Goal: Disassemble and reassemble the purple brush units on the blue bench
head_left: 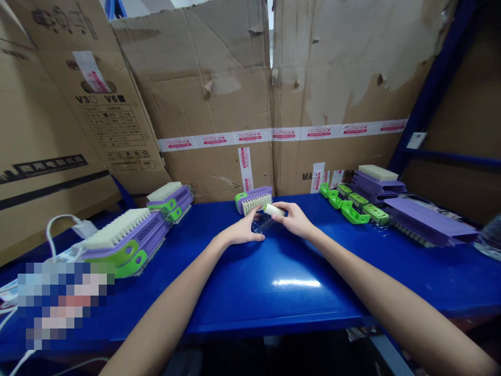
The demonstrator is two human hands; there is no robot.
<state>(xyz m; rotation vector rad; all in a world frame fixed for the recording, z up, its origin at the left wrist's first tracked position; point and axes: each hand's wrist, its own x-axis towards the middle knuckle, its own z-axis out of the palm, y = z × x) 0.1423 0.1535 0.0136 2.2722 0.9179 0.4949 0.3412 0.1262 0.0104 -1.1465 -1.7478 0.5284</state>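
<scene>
My right hand (295, 220) grips a short white cylinder with a green end (274, 210), fingers closed round it. To its left, my left hand (243, 230) curves its thumb and fingers about a small clear plastic piece (258, 226), whose exact shape is hard to make out. Both hands are close together, low over the middle of the blue table (250, 292). Just behind them a purple brush with pale bristles and a green end (254, 199) lies against the cardboard, partly covered by the fingers.
Purple-and-green brushes (125, 240) are stacked at left, beside a white charger (84, 228) and cables. At right lie several green parts (354, 213), purple housings (430, 216) and a bristle block (378, 172). Cardboard sheets (203, 104) wall the back; a blue post (425, 94) stands right.
</scene>
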